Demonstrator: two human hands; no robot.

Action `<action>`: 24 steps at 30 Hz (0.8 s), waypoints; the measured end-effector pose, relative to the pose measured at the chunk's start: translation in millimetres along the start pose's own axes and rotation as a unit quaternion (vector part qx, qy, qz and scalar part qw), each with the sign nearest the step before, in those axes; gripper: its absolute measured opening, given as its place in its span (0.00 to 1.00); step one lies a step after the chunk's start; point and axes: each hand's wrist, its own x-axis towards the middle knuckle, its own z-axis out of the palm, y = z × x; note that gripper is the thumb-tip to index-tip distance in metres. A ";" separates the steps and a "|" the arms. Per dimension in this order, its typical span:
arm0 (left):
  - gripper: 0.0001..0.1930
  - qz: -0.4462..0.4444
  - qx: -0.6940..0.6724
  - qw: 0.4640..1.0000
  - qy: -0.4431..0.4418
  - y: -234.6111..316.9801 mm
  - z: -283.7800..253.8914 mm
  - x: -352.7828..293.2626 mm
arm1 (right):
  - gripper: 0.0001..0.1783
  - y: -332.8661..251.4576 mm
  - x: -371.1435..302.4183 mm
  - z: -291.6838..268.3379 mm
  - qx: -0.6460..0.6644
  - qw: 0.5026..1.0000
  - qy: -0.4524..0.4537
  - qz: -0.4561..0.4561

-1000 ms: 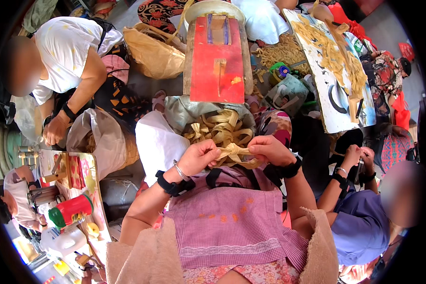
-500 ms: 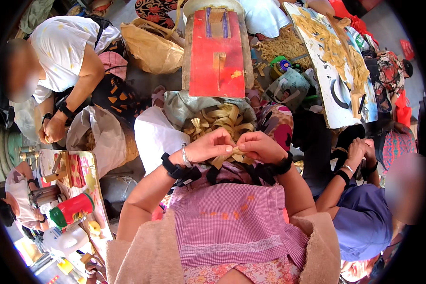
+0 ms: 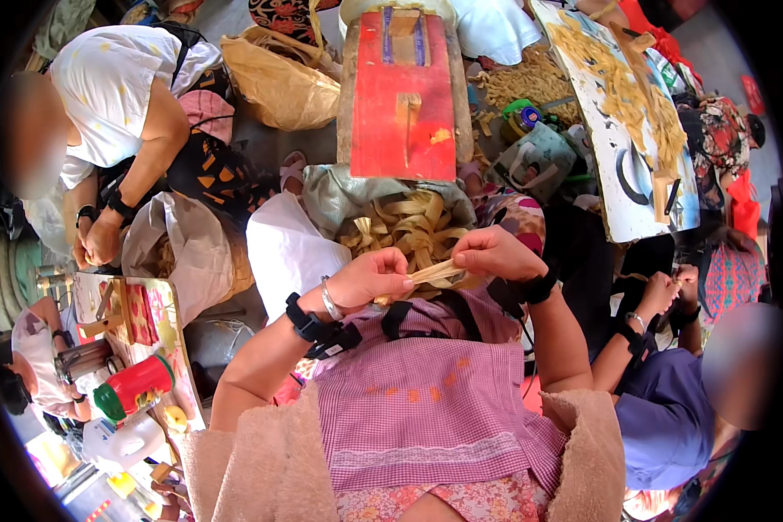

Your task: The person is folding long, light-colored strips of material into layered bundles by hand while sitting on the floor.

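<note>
My left hand (image 3: 376, 276) and my right hand (image 3: 493, 251) meet over my lap, and both pinch one short pale yellow leaf strip (image 3: 437, 273) stretched between their fingertips. Just beyond them lies a heap of similar curled yellow strips (image 3: 409, 223) in a grey-green bag (image 3: 332, 192). Each wrist wears a black strap, and the left wrist also carries a metal bangle. A pink checked cloth (image 3: 426, 409) covers my lap below the hands.
A red wooden board (image 3: 406, 91) with a small upright block stands beyond the heap. A person in white sits at the left, another in blue at the right. White and tan bags, a white board with yellow strips (image 3: 630, 104), a red-green flask (image 3: 135, 385) surround me.
My hands have drawn closer to my body and slightly apart, pulling the strip straight between them. The view has shifted a little toward the red board.
</note>
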 end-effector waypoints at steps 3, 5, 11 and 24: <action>0.05 0.059 0.043 0.997 0.015 19.2 5.1 4.4 | 0.08 -13.1 7.1 -2.0 -0.006 1.000 0.003 -0.015; 0.05 0.076 0.102 0.990 0.055 33.7 -0.7 14.9 | 0.07 -17.9 17.4 -4.1 -0.035 0.996 0.056 -0.061; 0.04 0.314 0.443 0.789 0.286 90.0 -33.4 73.2 | 0.05 -51.2 73.4 -32.4 -0.018 0.967 0.220 -0.129; 0.10 0.228 0.276 0.903 0.238 67.0 -54.9 46.2 | 0.12 -9.6 65.6 -23.6 0.099 0.943 0.310 -0.072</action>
